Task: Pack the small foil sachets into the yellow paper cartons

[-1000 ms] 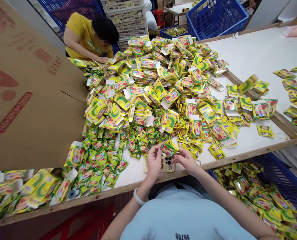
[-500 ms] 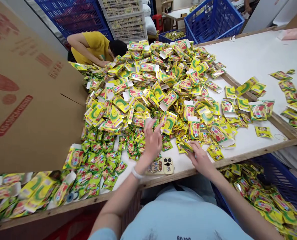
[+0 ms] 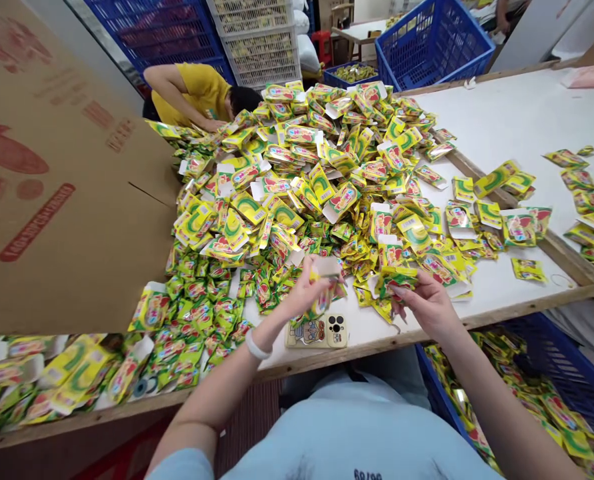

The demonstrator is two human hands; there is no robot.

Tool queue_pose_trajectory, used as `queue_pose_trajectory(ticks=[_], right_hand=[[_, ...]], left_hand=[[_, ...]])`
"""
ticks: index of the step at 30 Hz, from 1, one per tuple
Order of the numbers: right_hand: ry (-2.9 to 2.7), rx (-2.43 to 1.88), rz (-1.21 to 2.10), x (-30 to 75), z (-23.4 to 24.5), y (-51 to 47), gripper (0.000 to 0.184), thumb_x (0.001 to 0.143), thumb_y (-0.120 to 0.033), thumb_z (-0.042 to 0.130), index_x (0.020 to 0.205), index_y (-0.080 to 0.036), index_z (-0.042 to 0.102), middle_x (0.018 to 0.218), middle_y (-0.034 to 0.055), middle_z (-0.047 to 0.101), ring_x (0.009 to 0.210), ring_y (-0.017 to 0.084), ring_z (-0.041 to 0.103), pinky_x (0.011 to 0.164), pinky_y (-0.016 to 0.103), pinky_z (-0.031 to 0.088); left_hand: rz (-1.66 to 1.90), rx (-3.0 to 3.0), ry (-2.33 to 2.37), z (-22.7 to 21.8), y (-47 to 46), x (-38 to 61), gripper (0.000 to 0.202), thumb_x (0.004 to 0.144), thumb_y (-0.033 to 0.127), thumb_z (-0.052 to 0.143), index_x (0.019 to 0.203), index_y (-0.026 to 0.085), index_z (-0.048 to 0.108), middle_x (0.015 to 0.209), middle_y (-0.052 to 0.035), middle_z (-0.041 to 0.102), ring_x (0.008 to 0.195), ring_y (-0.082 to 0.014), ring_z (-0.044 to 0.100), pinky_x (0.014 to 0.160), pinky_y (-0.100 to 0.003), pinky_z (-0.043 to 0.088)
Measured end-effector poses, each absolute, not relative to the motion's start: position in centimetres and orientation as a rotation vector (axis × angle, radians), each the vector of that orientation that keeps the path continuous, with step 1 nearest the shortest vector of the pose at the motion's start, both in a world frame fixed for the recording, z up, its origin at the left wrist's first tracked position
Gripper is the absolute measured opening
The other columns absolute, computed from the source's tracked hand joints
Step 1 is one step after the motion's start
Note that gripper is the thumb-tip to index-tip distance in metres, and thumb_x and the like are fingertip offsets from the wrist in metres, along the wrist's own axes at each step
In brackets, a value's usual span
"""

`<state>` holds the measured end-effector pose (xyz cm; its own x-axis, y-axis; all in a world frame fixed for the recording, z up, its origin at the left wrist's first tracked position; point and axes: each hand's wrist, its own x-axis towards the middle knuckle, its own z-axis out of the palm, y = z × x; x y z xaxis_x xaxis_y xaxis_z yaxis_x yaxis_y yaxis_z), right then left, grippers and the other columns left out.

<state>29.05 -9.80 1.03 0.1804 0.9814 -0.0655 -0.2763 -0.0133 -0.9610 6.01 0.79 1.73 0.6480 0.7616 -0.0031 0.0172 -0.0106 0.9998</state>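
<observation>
My left hand [image 3: 304,293] grips a small yellow-green carton [image 3: 325,273] with its white flap open, just above a phone [image 3: 318,331] lying by the table's front edge. My right hand [image 3: 424,303] holds a bunch of green and yellow sachets [image 3: 395,279] a little to the right. Both hands hover at the near edge of a big heap of cartons and sachets [image 3: 317,180] spread over the white table [image 3: 507,117].
A large brown cardboard sheet [image 3: 61,200] leans on the left. A person in a yellow shirt [image 3: 197,93] bends over the heap's far side. Blue crates stand behind [image 3: 431,37] and, filled with sachets, at lower right [image 3: 551,387]. A wooden rail [image 3: 551,243] divides the table.
My left hand, reaching open into the heap half a second ago, has come back holding a carton. My right hand has lifted a bunch of sachets off the table.
</observation>
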Motion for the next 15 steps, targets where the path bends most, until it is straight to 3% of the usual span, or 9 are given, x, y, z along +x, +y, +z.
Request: queue_pose_trajectory(ticks=[3,7,11,15], right_hand=[[-1.047,-1.076,1.176,27.6,3.0,-8.3,0.027,0.078,-0.038,0.077,0.095,-0.02,0.065,0.079,0.0005,0.069,0.044,0.008,0.051,0.039,0.022,0.044],[-1.55,-1.141,1.032,26.5,4.7,-7.3,0.014,0.087,-0.032,0.067,0.094,-0.02,0.068,0.088,0.0032,0.061,0.067,0.012,0.056,0.053,0.023,0.046],[-2.093,-1.278,0.885,26.6,6.4,-7.6,0.011,0.091,-0.018,0.059,0.09,-0.018,0.07,0.082,0.0027,0.055,0.073,0.014,0.053,0.064,0.025,0.043],[-2.346,-1.296,0.905,27.0,7.4,-8.2,0.014,0.086,-0.01,0.061,0.093,-0.017,0.07,0.084,0.004,0.059,0.073,0.015,0.056,0.066,0.025,0.042]], left_hand=[[0.582,1.197,0.629,0.7,-3.1,6.8,0.08,0.075,0.037,0.078,0.14,0.024,0.033,0.084,0.0017,0.061,0.067,-0.0131,0.061,0.065,-0.028,0.053],[0.569,1.134,0.629,1.6,-5.2,6.9,0.111,0.07,0.032,0.084,0.152,0.029,0.009,0.091,-0.0015,0.063,0.073,-0.0142,0.062,0.067,-0.027,0.052],[0.431,1.247,0.666,2.4,-5.4,6.5,0.12,0.075,0.025,0.078,0.153,0.03,-0.013,0.095,-0.0029,0.065,0.076,-0.015,0.062,0.071,-0.03,0.052],[0.309,1.409,0.709,2.2,-5.6,6.7,0.118,0.073,0.016,0.074,0.154,0.027,-0.011,0.099,-0.0028,0.063,0.076,-0.013,0.06,0.074,-0.028,0.05]])
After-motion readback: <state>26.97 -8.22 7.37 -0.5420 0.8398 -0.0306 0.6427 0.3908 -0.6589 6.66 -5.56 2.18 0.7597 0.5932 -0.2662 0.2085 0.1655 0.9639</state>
